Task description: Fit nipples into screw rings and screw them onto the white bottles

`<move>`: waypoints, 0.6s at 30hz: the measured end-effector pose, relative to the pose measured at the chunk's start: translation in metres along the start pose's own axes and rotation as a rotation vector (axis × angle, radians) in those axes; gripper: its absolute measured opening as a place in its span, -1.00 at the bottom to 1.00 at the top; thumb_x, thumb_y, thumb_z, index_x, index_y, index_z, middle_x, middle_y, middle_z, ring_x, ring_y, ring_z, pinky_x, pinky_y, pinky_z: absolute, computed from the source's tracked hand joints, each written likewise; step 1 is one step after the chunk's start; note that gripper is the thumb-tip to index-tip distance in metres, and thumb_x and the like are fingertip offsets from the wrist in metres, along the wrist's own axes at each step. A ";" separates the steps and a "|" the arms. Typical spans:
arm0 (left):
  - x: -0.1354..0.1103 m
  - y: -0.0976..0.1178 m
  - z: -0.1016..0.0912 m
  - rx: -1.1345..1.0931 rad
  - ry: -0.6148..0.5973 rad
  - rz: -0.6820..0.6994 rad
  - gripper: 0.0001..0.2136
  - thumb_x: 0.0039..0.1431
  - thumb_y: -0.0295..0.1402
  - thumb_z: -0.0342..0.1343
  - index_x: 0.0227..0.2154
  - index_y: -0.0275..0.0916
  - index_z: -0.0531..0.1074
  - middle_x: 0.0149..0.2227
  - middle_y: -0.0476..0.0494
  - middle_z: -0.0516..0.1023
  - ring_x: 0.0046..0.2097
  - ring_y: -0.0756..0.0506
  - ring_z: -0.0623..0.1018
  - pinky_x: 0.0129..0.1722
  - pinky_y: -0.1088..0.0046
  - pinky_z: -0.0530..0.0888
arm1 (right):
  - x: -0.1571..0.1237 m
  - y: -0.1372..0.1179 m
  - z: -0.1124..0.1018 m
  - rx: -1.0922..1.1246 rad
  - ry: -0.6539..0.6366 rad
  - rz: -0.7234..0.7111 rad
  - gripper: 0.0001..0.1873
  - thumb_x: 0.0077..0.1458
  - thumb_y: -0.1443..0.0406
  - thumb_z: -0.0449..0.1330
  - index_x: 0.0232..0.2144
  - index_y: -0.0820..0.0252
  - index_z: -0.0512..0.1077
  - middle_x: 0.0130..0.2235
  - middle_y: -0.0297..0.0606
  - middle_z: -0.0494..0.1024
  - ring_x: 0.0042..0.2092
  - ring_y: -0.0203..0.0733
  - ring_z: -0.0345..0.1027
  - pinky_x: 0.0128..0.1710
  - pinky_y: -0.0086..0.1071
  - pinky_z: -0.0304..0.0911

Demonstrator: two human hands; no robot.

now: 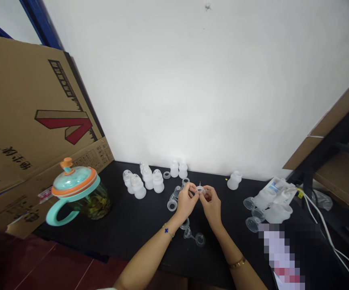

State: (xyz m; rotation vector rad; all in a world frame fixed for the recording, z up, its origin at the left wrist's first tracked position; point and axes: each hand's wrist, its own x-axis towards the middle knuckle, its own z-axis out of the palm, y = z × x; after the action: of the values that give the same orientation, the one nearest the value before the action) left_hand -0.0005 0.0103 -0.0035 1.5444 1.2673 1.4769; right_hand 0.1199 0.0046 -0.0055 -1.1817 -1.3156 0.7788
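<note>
My left hand point(188, 198) and my right hand point(210, 201) meet over the middle of the black table, fingers pinched around a translucent white bottle collar ring point(200, 189). A thin pointed tip rises from the ring; what it belongs to is too small to tell. Just left of my left hand lie loose collar rings point(172, 205) and clear domed caps point(177, 191). Below my wrists lie a small clear funnel-shaped piece point(187, 233) and a clear round disc-like piece point(200, 239). Two white bottles point(174, 169) stand behind the hands near the wall, beside another ring point(166, 175).
Several capped white bottles point(138, 187) stand at left, near a large teal-lidded jug point(80, 193) and a cardboard box point(26, 121). One bottle point(234, 180) stands at right. Farther right are more bottles point(278, 211), clear cups point(253, 224) and white cables point(322, 217).
</note>
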 end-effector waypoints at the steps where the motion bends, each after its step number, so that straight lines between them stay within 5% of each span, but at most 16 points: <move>1: 0.000 0.000 0.000 0.002 -0.001 -0.003 -0.90 0.16 -0.32 0.14 -0.30 -0.22 0.39 -0.42 0.02 0.46 -0.51 0.05 0.39 -0.48 0.56 0.32 | 0.000 0.000 0.000 -0.002 -0.002 0.001 -0.66 0.09 0.04 0.24 -0.20 0.13 0.39 -0.36 -0.26 0.60 -0.40 -0.15 0.45 -0.40 -0.35 0.34; 18: 0.000 0.000 0.000 0.005 -0.006 -0.026 -0.89 0.15 -0.32 0.14 -0.30 -0.22 0.39 -0.41 0.02 0.47 -0.53 0.07 0.33 -0.50 0.56 0.27 | 0.001 0.006 -0.001 -0.101 0.004 -0.022 -0.67 0.12 0.04 0.21 -0.19 0.12 0.41 -0.42 -0.36 0.50 -0.52 -0.28 0.18 -0.52 -0.42 0.13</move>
State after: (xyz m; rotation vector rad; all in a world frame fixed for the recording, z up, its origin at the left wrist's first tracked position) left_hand -0.0010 0.0105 -0.0037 1.5294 1.2840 1.4526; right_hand 0.1224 0.0075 -0.0108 -1.2457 -1.3762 0.7002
